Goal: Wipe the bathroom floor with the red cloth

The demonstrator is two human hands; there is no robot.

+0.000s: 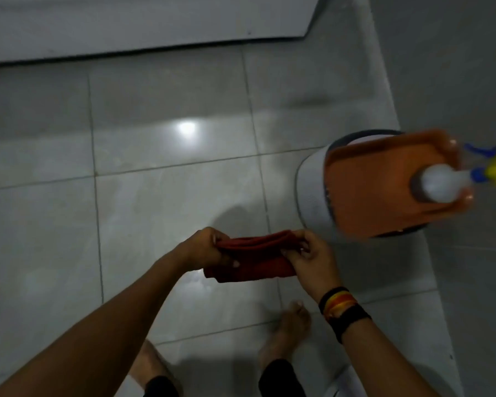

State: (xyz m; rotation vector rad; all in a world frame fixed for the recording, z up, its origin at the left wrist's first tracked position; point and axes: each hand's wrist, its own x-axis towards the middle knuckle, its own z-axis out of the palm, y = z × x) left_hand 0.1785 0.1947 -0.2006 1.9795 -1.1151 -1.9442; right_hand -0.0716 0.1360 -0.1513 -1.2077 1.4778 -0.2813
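The red cloth (pixel 251 260) is folded and held up in the air above the grey tiled bathroom floor (pixel 155 144). My left hand (pixel 205 247) grips its left end with the fingers closed. Its right end is pinched by my right hand (pixel 309 256), which wears dark and orange bands at the wrist. The cloth hangs between the two hands, well above the tiles. My bare feet (pixel 287 330) stand on the floor just below the hands.
A white bucket (pixel 312 193) stands at the right, with an orange tray (pixel 378 190) on top carrying a white spray bottle (pixel 441 181) with a blue and yellow head. A white door or panel (pixel 126 21) runs along the top. A grey wall (pixel 470 81) bounds the right.
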